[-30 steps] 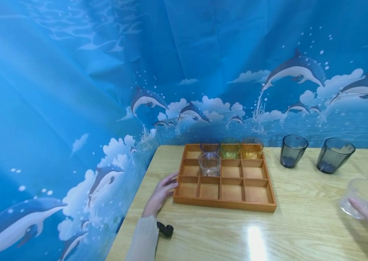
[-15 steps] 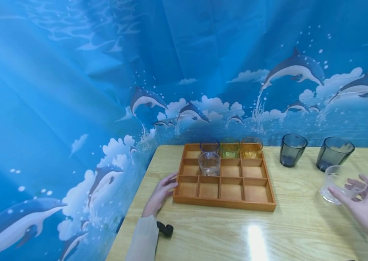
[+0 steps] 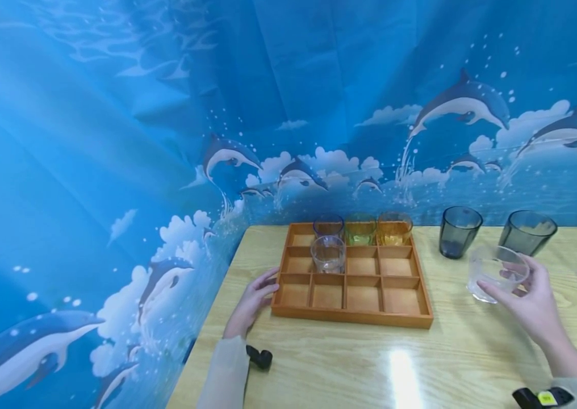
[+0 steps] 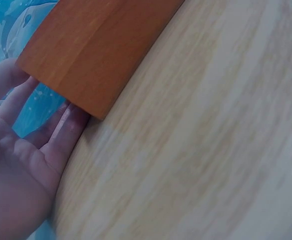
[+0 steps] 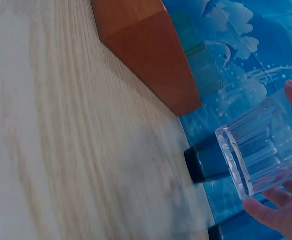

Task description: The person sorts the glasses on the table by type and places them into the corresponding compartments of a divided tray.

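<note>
The dolphin-print curtain [image 3: 115,113] hangs along the back of my wood-grain table [image 3: 319,363]. On it sits the orange-brown twelve-compartment tray [image 3: 350,319]; a careless bump could shift it and rattle the glasses inside. My left hand [image 3: 254,301] only touches its left end, fingers apart, not wrapped round it, so I doubt they'd hold it against a hard knock.

My right hand [image 3: 529,301] has its thumb and fingers clamped round a clear ribbed tumbler [image 3: 488,267], seemingly off the table, right of the tray. Smooth walls could slide if I ease my grip; squeezing wouldn't help much. Three smoke-grey tumblers [image 3: 459,233] stand close by, and a wide swing could clip one. Inside the tray, the clear glass [image 3: 328,255] in the middle row, with blue, green and amber glasses [image 3: 394,232] behind, could chip if struck.
</note>
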Tool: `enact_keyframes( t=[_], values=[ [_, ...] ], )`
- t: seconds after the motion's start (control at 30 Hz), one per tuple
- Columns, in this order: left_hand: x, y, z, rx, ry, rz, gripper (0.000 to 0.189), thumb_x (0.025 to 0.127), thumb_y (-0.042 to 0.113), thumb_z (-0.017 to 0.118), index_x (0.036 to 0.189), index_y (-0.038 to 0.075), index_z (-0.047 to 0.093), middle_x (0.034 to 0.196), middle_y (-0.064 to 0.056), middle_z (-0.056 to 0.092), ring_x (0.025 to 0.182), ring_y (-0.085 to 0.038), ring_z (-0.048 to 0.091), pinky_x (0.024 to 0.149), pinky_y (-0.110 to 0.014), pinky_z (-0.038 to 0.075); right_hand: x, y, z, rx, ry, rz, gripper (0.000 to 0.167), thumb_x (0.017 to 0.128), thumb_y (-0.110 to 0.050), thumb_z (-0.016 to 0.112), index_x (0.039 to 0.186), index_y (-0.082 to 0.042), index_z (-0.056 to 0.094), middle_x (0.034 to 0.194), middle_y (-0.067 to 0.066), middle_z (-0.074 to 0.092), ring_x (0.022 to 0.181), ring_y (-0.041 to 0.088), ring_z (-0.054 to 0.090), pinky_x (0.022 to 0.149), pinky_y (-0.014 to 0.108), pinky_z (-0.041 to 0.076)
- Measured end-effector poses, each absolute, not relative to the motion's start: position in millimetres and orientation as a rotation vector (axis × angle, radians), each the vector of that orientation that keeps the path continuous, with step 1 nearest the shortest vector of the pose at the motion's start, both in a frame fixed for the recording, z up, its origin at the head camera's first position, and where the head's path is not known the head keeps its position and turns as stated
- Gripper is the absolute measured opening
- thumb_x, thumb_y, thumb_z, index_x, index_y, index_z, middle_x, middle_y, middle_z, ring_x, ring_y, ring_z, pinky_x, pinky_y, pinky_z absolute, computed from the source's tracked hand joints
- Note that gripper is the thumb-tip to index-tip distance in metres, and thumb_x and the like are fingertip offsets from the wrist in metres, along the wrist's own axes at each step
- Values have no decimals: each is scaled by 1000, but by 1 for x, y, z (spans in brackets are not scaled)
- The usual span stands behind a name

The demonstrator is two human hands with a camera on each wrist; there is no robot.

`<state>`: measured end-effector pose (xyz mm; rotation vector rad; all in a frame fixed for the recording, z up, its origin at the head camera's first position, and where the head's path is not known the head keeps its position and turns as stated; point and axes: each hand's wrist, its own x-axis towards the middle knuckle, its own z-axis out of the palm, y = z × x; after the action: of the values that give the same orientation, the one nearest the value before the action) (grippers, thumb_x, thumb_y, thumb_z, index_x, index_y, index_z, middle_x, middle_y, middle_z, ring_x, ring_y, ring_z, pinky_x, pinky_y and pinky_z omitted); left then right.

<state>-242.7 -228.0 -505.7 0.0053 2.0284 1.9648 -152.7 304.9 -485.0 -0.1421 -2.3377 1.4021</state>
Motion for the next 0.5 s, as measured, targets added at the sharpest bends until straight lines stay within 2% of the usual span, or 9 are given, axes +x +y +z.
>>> enact_keyframes(
  t=[0.23,0.5],
  values=[
    [-244,-228,-508,9,2027,1967,50,92,15,58,139,15,44,138,-11,43,121,-24,44,92,-41,40,-163,285,-482,-36,-2300,1419,83,79,-8,74,144,-16,23,117,0,46,97,-3,46,73,6,36],
    [-248,-230,-514,6,2022,1976,49,92,16,57,140,15,43,139,-10,42,121,-24,43,92,-42,40,-170,262,-475,20,-2324,1423,86,79,-13,75,145,-13,20,123,16,46,100,-3,43,76,9,32]
  ],
)
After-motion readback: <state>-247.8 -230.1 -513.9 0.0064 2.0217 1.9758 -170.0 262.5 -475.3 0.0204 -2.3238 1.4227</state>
